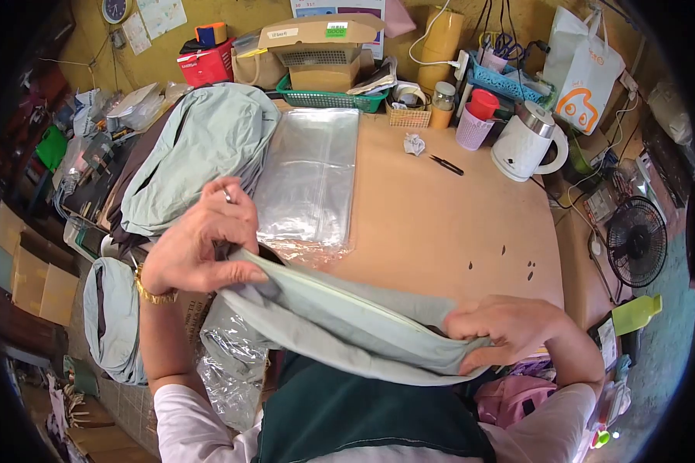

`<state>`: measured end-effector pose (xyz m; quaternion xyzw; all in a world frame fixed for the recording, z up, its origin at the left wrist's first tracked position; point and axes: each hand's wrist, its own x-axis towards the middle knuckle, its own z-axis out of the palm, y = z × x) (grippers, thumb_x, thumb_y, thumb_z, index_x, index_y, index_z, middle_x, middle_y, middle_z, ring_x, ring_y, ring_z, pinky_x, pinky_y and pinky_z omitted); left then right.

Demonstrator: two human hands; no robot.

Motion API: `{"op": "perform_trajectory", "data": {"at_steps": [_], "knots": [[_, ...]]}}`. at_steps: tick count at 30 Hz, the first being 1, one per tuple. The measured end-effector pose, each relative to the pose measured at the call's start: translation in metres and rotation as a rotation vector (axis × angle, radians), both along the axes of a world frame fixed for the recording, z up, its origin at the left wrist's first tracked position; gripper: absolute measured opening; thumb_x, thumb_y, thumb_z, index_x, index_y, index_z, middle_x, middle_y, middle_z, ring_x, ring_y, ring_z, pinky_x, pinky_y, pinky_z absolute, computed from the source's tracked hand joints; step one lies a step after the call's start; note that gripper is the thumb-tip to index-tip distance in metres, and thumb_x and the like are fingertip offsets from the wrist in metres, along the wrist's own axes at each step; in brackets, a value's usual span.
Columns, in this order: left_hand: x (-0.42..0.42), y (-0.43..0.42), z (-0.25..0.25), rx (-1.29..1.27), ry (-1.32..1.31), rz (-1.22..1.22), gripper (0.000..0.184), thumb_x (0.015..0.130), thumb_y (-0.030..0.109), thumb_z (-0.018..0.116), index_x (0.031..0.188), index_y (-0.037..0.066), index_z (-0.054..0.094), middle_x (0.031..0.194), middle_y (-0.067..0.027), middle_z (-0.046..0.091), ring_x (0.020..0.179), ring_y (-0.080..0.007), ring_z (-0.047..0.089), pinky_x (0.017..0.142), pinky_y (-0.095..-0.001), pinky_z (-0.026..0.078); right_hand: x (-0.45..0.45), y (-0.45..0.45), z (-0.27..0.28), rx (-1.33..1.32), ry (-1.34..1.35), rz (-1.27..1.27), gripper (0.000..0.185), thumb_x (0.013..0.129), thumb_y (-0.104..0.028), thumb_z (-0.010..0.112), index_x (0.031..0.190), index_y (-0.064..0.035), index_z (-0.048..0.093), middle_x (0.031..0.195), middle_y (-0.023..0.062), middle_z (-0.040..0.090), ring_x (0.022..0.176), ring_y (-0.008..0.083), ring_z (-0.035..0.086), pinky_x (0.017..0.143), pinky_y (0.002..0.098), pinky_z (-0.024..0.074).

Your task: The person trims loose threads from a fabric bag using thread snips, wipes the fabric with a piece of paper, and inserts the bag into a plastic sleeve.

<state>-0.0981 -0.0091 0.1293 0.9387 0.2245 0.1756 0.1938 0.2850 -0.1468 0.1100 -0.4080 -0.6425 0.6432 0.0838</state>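
Note:
A long, pale grey-green cloth piece is stretched between my hands in front of my body, with a lighter strip along its upper side. My left hand pinches its left end between thumb and fingers. At the other end my right hand is closed on the cloth, the fingertips partly hidden in its folds. Beyond my left hand lies a stack of similar grey-green cloth pieces. Beside that stack, clear plastic bags lie flat on the table.
Small black thread snips and a crumpled paper lie on the table. A white kettle, a lilac cup and a green basket stand at the back. A black fan is at right. More folded cloth sits lower left.

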Motion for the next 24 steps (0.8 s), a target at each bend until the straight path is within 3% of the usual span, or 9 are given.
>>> {"op": "perform_trajectory", "data": {"at_steps": [2, 3, 8, 10, 12, 18, 20, 23, 24], "knots": [[0.001, 0.0, 0.0, -0.051, -0.032, -0.057, 0.038, 0.072, 0.042, 0.083, 0.065, 0.01, 0.062, 0.07, 0.0027, 0.056, 0.09, -0.0229, 0.058, 0.106, -0.05, 0.025, -0.003, 0.006, -0.006, 0.931, -0.188, 0.411, 0.025, 0.092, -0.029, 0.068, 0.086, -0.0066, 0.06, 0.076, 0.0054, 0.056, 0.082, 0.0244, 0.06, 0.097, 0.057, 0.032], [0.001, 0.0, 0.0, -0.132, -0.021, -0.154, 0.039, 0.073, 0.042, 0.082, 0.065, 0.01, 0.062, 0.071, 0.0034, 0.057, 0.093, -0.0234, 0.058, 0.107, -0.0502, 0.023, -0.002, 0.01, -0.009, 0.938, -0.192, 0.501, 0.035, 0.092, -0.043, 0.065, 0.09, -0.0072, 0.062, 0.075, 0.0059, 0.056, 0.089, 0.0245, 0.059, 0.103, 0.0571, 0.0269], [0.008, -0.008, -0.003, -0.322, -0.207, -0.316, 0.037, 0.074, 0.033, 0.084, 0.063, 0.007, 0.06, 0.091, -0.007, 0.061, 0.106, -0.0275, 0.059, 0.104, -0.0513, 0.031, -0.004, -0.005, -0.005, 0.641, -0.407, 0.631, 0.044, 0.081, -0.052, 0.068, 0.095, -0.0106, 0.065, 0.09, 0.0063, 0.059, 0.104, 0.0219, 0.054, 0.1, 0.0547, 0.0288], [0.001, -0.009, -0.002, -0.305, -0.148, -0.223, 0.037, 0.073, 0.031, 0.084, 0.064, 0.006, 0.06, 0.094, -0.0091, 0.062, 0.102, -0.0281, 0.06, 0.096, -0.0476, 0.037, -0.022, -0.013, -0.017, 1.219, -1.202, 0.299, 0.047, 0.079, -0.055, 0.068, 0.096, -0.0112, 0.065, 0.098, 0.0067, 0.063, 0.11, 0.0212, 0.052, 0.098, 0.0541, 0.0294], [-0.007, -0.01, 0.0, -0.264, -0.032, -0.038, 0.036, 0.073, 0.027, 0.084, 0.067, 0.002, 0.06, 0.099, -0.0133, 0.064, 0.094, -0.0293, 0.064, 0.079, -0.0401, 0.049, -0.015, -0.009, -0.025, 1.476, -1.226, 0.155, 0.047, 0.076, -0.053, 0.071, 0.097, -0.0117, 0.067, 0.105, 0.0046, 0.063, 0.109, 0.0188, 0.05, 0.096, 0.0527, 0.0309], [-0.012, -0.007, -0.009, -0.073, 0.084, 0.115, 0.033, 0.07, 0.027, 0.086, 0.083, 0.002, 0.069, 0.091, -0.0108, 0.063, 0.081, -0.029, 0.063, 0.071, -0.0372, 0.049, -0.006, -0.026, -0.029, 1.992, -1.053, 0.029, 0.04, 0.067, -0.043, 0.076, 0.094, -0.0147, 0.069, 0.108, -0.0035, 0.061, 0.104, 0.0144, 0.05, 0.088, 0.0471, 0.0342], [-0.011, -0.004, -0.014, -0.062, 0.091, 0.197, 0.034, 0.069, 0.028, 0.086, 0.085, 0.003, 0.07, 0.088, -0.0102, 0.062, 0.08, -0.0298, 0.063, 0.07, -0.0372, 0.049, 0.005, -0.02, -0.016, 1.601, -1.037, 0.155, 0.036, 0.071, -0.043, 0.076, 0.091, -0.0132, 0.069, 0.106, 0.0032, 0.065, 0.106, 0.0193, 0.055, 0.087, 0.0487, 0.0389], [0.005, -0.004, -0.024, -0.198, 0.27, -0.024, 0.024, 0.07, 0.019, 0.083, 0.085, 0.006, 0.07, 0.084, -0.0087, 0.06, 0.078, -0.0293, 0.061, 0.069, -0.04, 0.048, 0.017, 0.006, -0.006, 0.588, -0.669, 0.312, 0.043, 0.069, -0.046, 0.077, 0.092, -0.0112, 0.07, 0.093, 0.0102, 0.067, 0.091, 0.0343, 0.058, 0.083, 0.0436, 0.0422], [0.012, -0.009, -0.019, -0.193, 0.269, -0.028, 0.024, 0.07, 0.019, 0.083, 0.085, 0.006, 0.07, 0.084, -0.0087, 0.06, 0.078, -0.0293, 0.061, 0.069, -0.04, 0.048, 0.013, 0.007, 0.001, 0.724, -0.931, 0.211, 0.038, 0.074, -0.041, 0.075, 0.095, -0.01, 0.069, 0.096, 0.0154, 0.067, 0.101, 0.0361, 0.057, 0.086, 0.0472, 0.0433]]}}
